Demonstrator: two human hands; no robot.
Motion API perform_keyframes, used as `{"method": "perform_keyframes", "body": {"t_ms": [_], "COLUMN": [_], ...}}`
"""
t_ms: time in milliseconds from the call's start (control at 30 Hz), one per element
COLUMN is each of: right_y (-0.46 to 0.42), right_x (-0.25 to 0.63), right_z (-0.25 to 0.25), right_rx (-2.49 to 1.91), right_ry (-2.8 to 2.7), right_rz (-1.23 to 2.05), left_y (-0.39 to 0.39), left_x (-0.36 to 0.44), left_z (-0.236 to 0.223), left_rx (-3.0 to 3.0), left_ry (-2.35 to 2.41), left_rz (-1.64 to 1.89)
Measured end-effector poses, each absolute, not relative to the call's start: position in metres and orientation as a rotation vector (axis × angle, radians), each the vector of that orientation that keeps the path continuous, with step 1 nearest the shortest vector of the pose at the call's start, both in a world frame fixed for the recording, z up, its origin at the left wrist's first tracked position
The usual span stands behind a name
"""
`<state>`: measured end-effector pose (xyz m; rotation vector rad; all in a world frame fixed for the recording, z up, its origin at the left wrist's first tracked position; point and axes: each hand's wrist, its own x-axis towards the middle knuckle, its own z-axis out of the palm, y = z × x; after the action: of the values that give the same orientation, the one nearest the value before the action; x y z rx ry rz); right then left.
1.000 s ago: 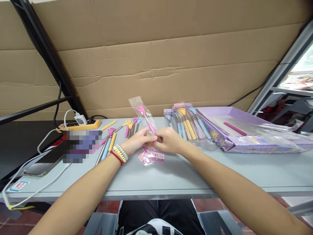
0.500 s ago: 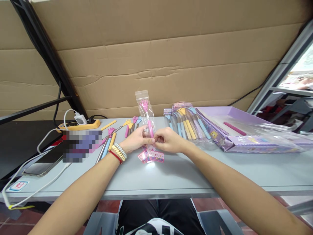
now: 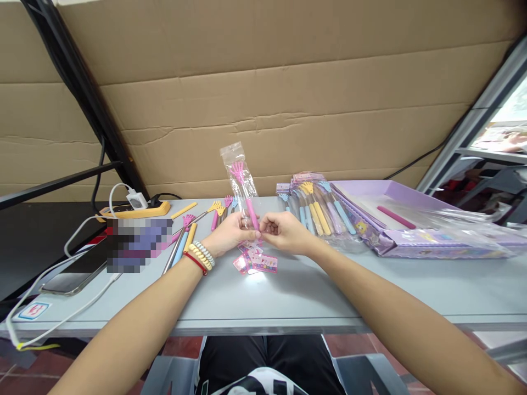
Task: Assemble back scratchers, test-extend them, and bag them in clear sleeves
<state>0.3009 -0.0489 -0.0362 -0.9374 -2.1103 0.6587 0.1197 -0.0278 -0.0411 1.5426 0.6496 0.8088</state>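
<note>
A pink hand-shaped back scratcher (image 3: 251, 213) stands tilted to the left inside a clear plastic bag (image 3: 231, 152). My left hand (image 3: 237, 231) grips its handle through the bag near the lower end. Thumb and forefinger of my right hand (image 3: 282, 232) are pinched at the handle's bottom end; whether they hold the bag's edge or the handle tip is too small to tell. Below my hands, several pink printed cards (image 3: 263, 263) lie on the table. Loose back scratchers (image 3: 188, 220) in pink, yellow and blue lie left of my left hand.
Bagged back scratchers (image 3: 316, 211) lie in a row to the right. Beside them stands a purple box (image 3: 436, 244) holding plastic bags and a pink stick (image 3: 396, 217). Phones (image 3: 74, 274), white cables and a yellow power strip (image 3: 158, 210) occupy the left. A cardboard wall (image 3: 280, 99) rises behind.
The bagged back scratcher has tilted further left at its top. My right hand has risen slightly, with its fingers shifted a little at the lower end.
</note>
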Motion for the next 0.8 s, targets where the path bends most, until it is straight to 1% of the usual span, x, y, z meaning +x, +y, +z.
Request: {"method": "perform_keyframes", "body": {"t_ms": [267, 433, 533, 700, 800], "right_y": [-0.0467, -0.0459, -0.0453, -0.0498, -0.0517], "right_x": [0.3028, 0.3060, 0.3084, 0.3075, 0.3061], "right_z": [-0.0372, -0.0367, -0.0363, -0.0309, -0.0288], "right_rx": [-0.940, -1.115, -1.247, -1.306, -1.369], "right_ry": [-2.046, -2.107, -2.243, -2.559, -2.663], "right_rz": [0.670, 0.573, 0.481, 0.567, 0.493], "left_y": [-0.0306, -0.0293, -0.0261, -0.0231, -0.0236], "left_x": [0.1219, 0.1209, 0.1187, 0.1168, 0.1175], "left_z": [-0.0376, -0.0342, -0.0344, -0.0359, -0.0362], "left_rx": [1.496, 1.483, 1.498, 1.554, 1.574], "left_ry": [0.711, 0.846, 0.936, 1.014, 1.057], "left_rz": [0.917, 0.953, 1.011, 1.046, 1.028]}}
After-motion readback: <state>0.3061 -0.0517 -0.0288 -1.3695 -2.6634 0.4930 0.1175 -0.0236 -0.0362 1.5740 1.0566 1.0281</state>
